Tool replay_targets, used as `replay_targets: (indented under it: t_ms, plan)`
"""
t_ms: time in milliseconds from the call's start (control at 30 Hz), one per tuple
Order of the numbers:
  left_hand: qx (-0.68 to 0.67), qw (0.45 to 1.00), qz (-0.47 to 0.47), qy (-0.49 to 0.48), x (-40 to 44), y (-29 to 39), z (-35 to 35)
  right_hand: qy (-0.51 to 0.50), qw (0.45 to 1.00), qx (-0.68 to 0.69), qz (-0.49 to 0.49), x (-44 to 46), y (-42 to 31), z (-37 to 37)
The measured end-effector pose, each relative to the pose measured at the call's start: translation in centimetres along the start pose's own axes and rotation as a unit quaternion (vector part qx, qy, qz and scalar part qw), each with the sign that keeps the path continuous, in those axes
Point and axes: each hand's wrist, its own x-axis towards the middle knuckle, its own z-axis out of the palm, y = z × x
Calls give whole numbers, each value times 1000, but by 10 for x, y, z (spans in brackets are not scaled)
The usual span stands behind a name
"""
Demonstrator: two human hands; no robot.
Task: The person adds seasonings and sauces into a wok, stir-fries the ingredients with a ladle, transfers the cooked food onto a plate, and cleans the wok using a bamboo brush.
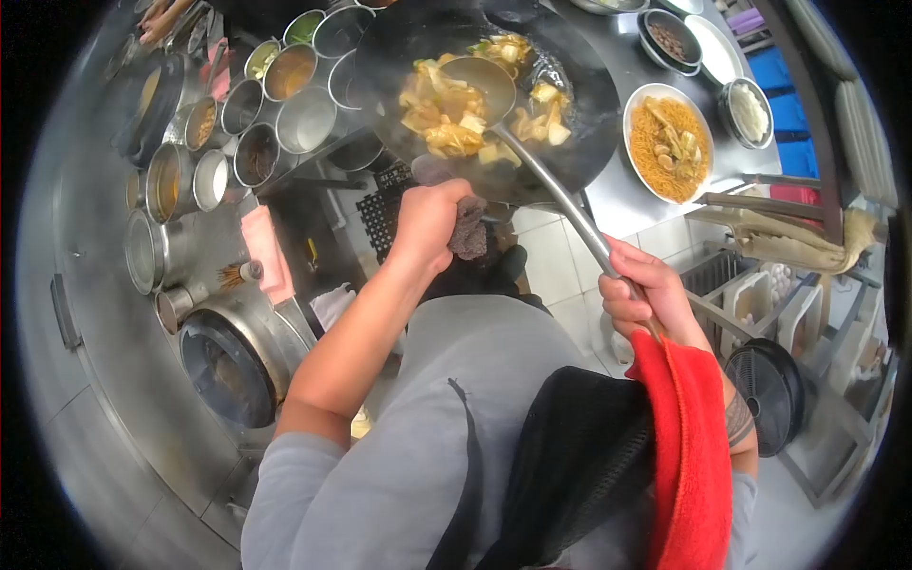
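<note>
My left hand (427, 223) is closed round a dark grey cloth (468, 228) at the near edge of the black wok (594, 104). Whether it grips a handle or the rim beneath the cloth is hidden. With fingers wrapped round its long metal handle, my right hand (646, 290) holds a ladle (556, 185). The ladle's bowl rests among saucy chunks of food (442, 109) inside the wok, and part of the food lies in it. Right of the wok, a white oval plate (631, 157) bears thin golden noodles (660, 128) topped with saucy pieces.
Several metal pots, including an empty-looking one (306, 121), crowd the left counter. A pink cloth (266, 252) hangs at its edge. Bowls, one with white shreds (749, 112), stand at the right. A black fan (765, 394) is lower right. Another person's hand (161, 24) shows far left.
</note>
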Motion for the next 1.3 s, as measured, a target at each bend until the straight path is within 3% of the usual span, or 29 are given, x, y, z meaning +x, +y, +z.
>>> replay_targets:
  t_ms: [67,300,400,467,700,767,833,900,967,1167,1233,1267,1300]
  plan:
    - [-15,1000,-3,-2,-5,3,-3,-62,997,28,23,1,3,-5]
    - [-43,999,-19,-15,-29,-5,-23,-132,973,175,71,1,11,-32]
    - [-46,998,-22,-27,-39,-13,-28,-141,975,169,43,-12,13,-49]
    - [-53,998,-20,-6,-38,-23,-24,-212,961,175,6,-24,11,-63]
    - [-72,997,-33,-17,-35,-25,-11,-170,935,275,-143,-97,17,-99]
    - [-61,998,-29,-10,-41,-21,-1,-154,941,238,-183,-112,14,-103]
    - [-51,998,-23,2,-43,-21,1,19,957,110,-268,-120,14,-109]
    - [-47,998,-29,11,-41,-25,-3,76,953,73,-284,-116,15,-117]
    - [-45,998,-30,17,-44,-26,-2,229,925,-59,-297,-101,19,-128]
    - [-40,999,-25,19,-51,-37,-6,337,846,-299,-285,-64,43,-180]
    - [-38,999,-18,12,-54,-41,-7,403,673,-515,-345,-56,53,-204]
    - [-39,999,-7,23,-56,-44,-6,418,632,-550,-352,-61,53,-193]
    - [-42,999,5,34,-59,-46,-5,414,631,-552,-354,-58,58,-200]
